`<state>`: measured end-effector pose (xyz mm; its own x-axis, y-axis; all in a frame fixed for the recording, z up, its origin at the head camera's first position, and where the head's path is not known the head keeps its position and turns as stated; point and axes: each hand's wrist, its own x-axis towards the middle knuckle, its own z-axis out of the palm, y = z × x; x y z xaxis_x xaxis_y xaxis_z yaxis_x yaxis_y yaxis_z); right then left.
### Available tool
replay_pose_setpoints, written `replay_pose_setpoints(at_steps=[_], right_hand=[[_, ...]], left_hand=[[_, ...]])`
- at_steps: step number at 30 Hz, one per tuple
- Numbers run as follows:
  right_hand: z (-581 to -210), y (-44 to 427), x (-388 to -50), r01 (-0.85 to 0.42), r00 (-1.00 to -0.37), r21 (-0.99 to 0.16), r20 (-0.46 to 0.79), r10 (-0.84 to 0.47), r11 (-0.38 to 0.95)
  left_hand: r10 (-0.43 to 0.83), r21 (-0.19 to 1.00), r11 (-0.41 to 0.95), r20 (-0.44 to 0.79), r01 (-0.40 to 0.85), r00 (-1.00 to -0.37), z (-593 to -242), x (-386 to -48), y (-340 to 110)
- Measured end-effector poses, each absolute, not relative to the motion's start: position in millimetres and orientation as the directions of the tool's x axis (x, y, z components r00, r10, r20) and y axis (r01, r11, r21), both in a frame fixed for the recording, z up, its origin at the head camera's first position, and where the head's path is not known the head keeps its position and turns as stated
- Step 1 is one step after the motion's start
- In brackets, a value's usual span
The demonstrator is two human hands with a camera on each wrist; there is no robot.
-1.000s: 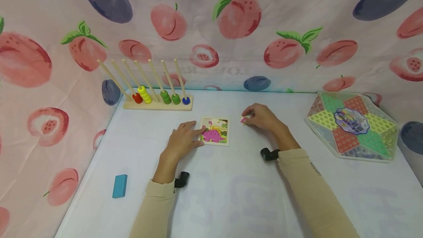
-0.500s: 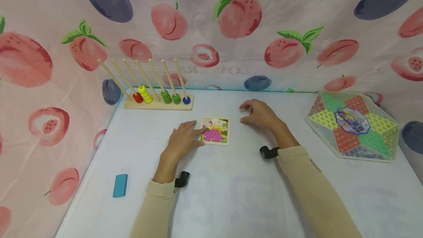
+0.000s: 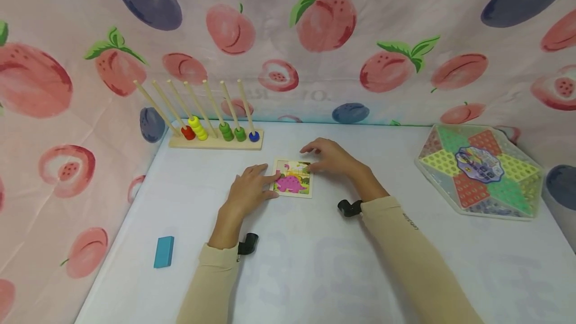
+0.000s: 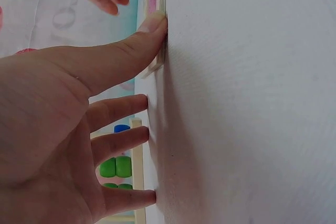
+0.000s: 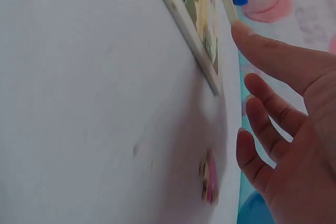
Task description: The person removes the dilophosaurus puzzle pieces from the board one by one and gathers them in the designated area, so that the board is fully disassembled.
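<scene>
A small square jigsaw puzzle (image 3: 292, 186) with a pink dinosaur picture and a pale wooden frame lies flat on the table. My left hand (image 3: 245, 191) rests at its left side, thumb against the frame's edge and index finger over the picture; the other fingers stand straight and spread on the table. My right hand (image 3: 335, 159) hovers at the puzzle's upper right corner, fingers loosely bent and apart, with nothing between them. A loose pink puzzle piece (image 5: 211, 179) lies on the table below that hand in the right wrist view; the hand hides it in the head view.
A wooden bead counting rack (image 3: 216, 145) with upright rods and coloured beads stands at the back left. A blue block (image 3: 164, 252) lies at the front left. On the right is a hexagonal Chinese checkers board (image 3: 479, 171). A fruit-print cloth (image 3: 324, 79) hangs behind the table.
My right hand lets go of the loose puzzle piece, lifts, and moves left to the puzzle's upper right corner. The left hand stays where it was.
</scene>
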<state>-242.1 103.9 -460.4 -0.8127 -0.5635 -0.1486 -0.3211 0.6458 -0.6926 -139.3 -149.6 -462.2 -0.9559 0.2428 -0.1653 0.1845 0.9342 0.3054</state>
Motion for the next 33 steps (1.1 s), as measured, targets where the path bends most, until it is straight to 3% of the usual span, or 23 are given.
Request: replay_pose_setpoints(at_steps=[7, 18, 33], right_hand=[[-458.6, 83.3, -241.8, -0.371, -0.781, -0.688, -0.132, -0.610, 0.624], [-463.9, 65.9, -238.1, -0.369, -0.768, -0.630, -0.208, -0.606, 0.684], [-469.3, 59.6, -234.6, -0.383, -0.788, -0.572, -0.207, -0.580, 0.725]], left_hand=[[0.245, 0.305, 0.934, -0.159, 0.188, -0.957, -461.8, -139.3, -149.9], [0.245, 0.322, 0.929, -0.159, 0.185, -0.956, -461.6, -139.4, -150.4], [0.244, 0.310, 0.932, -0.148, 0.189, -0.958, -461.4, -139.6, -150.2]])
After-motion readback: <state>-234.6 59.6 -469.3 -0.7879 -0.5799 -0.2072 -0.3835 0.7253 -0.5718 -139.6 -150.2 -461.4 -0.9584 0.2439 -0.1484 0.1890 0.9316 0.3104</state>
